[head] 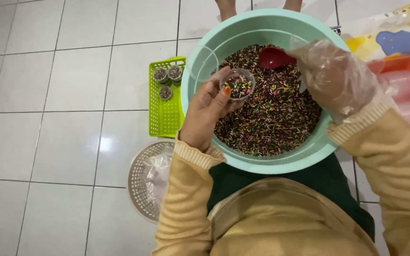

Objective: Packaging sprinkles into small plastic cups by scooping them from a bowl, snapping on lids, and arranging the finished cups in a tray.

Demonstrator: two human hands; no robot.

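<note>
Holding a small clear cup [237, 84] of coloured sprinkles over the teal basin [262, 161], the left hand [207, 111] is pinching its rim with thumb and fingertips. The gloved right hand [334, 78] is gripping a red scoop [274, 58], fingers closed around the handle. Filled cups [167, 79] are sitting in the green basket [163, 118].

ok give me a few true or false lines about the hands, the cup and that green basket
1. The left hand holds a small clear cup with sprinkles in it. True.
2. The right hand is bare. False: it wears a clear plastic glove and holds a red scoop.
3. The green basket holds three filled cups. True.
4. The big bowl is red. False: it is pale green.
5. The sprinkles in the bowl are all white. False: dark, mixed with bright colours.
</note>
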